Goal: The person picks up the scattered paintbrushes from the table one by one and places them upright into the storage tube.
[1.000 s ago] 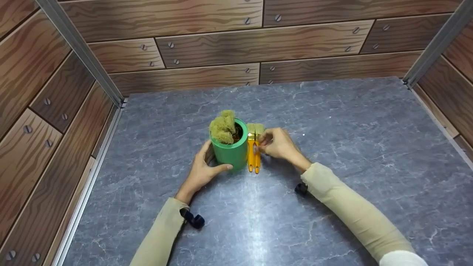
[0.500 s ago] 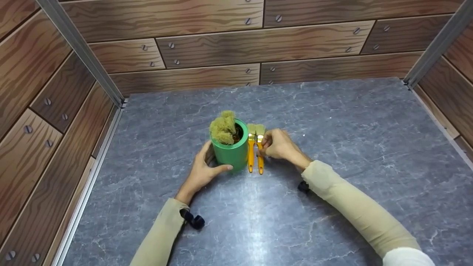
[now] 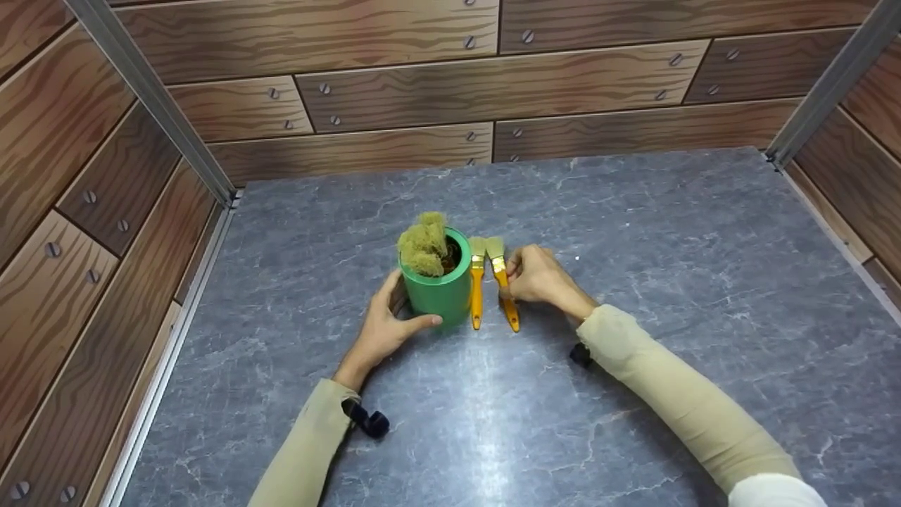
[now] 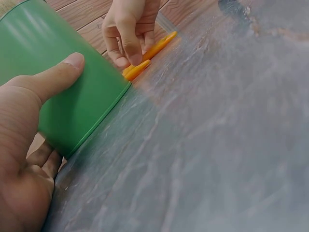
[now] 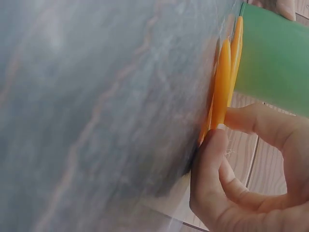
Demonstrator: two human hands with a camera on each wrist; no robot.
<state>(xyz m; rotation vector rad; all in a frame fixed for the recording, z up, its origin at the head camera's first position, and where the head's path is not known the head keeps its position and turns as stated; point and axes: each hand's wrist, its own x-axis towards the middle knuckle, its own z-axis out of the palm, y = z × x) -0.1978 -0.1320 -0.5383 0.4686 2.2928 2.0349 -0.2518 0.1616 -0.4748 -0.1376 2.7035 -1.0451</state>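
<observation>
A green cylindrical pot (image 3: 440, 299) stands upright on the table, with a tuft of yellow-green fibre (image 3: 424, 246) rising from its left side. My left hand (image 3: 383, 324) grips the pot from the left, thumb across its front and fingers round behind. Beside the pot on the right lies one paintbrush (image 3: 477, 296) with an orange handle, bristles pointing away. My right hand (image 3: 540, 276) pinches the handle of a second paintbrush (image 3: 500, 271), whose bristles lean toward the first brush. In the right wrist view, thumb and finger close on that orange handle (image 5: 222, 82), low over the tabletop.
The grey marbled tabletop (image 3: 633, 225) spreads on all sides of the pot. Wood-patterned panels (image 3: 394, 91) form walls at the back, left and right, with metal posts (image 3: 155, 105) in the corners. A black strap (image 3: 367, 417) sits at the left wrist.
The right hand has moved slightly right with the second paintbrush, swinging its handle end outward so the two brushes now spread apart. The left hand and pot have stayed in place.
</observation>
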